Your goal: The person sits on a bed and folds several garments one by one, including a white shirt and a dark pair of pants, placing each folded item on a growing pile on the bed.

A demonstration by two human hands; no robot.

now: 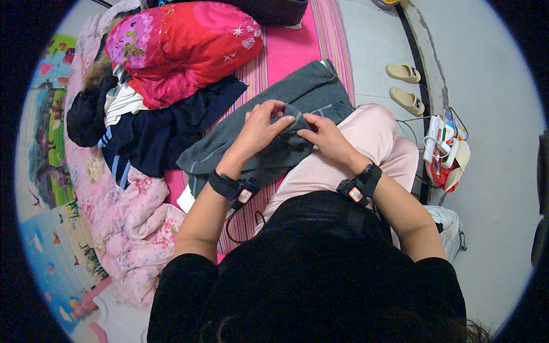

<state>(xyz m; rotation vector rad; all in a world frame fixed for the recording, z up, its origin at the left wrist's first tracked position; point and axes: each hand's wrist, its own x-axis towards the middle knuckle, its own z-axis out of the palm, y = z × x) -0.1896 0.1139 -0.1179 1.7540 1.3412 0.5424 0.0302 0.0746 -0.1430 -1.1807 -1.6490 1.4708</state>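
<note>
A dark grey garment with light seam stitching (pixel 240 128) lies across the striped pink bedding, partly against my legs. My left hand (pixel 261 124) pinches an edge of it between thumb and fingers. Close to its right, my right hand (pixel 324 135) grips the same raised fold between thumb and forefinger. One end of the garment reaches up to the right, the other down to the left. Both wrists wear black straps with small devices. What the fingers hide beneath the fold cannot be seen.
Navy clothing with light blue stripes (pixel 146 137) lies to the left, below a red floral bundle (pixel 193 47). A pink floral quilt (pixel 133 240) borders the bed. At right, beige slippers (pixel 406 101) and a holder of cables and small items (pixel 446 150) stand beyond my knees.
</note>
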